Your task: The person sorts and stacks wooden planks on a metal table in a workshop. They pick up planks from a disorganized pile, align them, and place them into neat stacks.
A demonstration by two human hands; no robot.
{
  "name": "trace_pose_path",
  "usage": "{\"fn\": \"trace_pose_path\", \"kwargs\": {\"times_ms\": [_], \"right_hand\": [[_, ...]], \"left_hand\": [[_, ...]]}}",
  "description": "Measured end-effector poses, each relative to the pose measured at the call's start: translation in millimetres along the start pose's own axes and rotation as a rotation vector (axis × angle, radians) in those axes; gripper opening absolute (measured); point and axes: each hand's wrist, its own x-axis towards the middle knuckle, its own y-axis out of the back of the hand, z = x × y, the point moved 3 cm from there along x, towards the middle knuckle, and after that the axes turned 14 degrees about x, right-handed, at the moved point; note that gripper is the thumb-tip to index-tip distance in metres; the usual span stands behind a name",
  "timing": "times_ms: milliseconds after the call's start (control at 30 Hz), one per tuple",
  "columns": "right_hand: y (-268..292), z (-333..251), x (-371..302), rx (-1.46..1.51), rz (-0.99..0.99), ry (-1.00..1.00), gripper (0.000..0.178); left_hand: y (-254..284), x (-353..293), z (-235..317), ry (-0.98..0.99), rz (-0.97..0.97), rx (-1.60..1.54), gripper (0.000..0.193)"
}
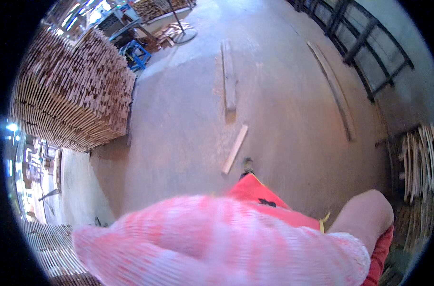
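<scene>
My right hand [217,238], in a pink-and-white knitted glove, is raised very close in front of me and fills the lower part of the view. Its bare forearm [364,214] bends at the right, below a red sleeve [383,252]. Motion blur smears the fingers, so their grip cannot be made out. No held thing shows. My left hand is out of sight. Beyond the glove are my red clothing [260,190] and one foot [247,164]. A short wooden piece [235,149] lies on the floor just ahead of that foot.
A longer beam [229,81] and a long thin strip [333,93] lie farther out on the concrete floor. Tall stacked boards [78,90] stand left. Dark metal frames [355,43] lean along the right wall, with wood strips [419,162] nearer. A blue stand [138,55] is far left.
</scene>
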Motion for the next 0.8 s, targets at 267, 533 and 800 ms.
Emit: {"fn": "trace_pose_path", "kwargs": {"times_ms": [267,533,800], "right_hand": [[257.4,-94.9,81.4,-0.710,0.231,-0.026,0.033],[454.2,-211.9,91.8,-1.011,0.552,-0.167,0.024],[672.2,-285.0,188.3,-0.369,-0.277,-0.251,0.061]], "left_hand": [[233.3,120.8,153.8,-0.097,0.013,-0.030,0.056],[621.8,220.2,438.3,-0.628,0.465,-0.041,0.055],[678.8,345.6,549.0,-0.921,0.411,0.569,0.048]]}}
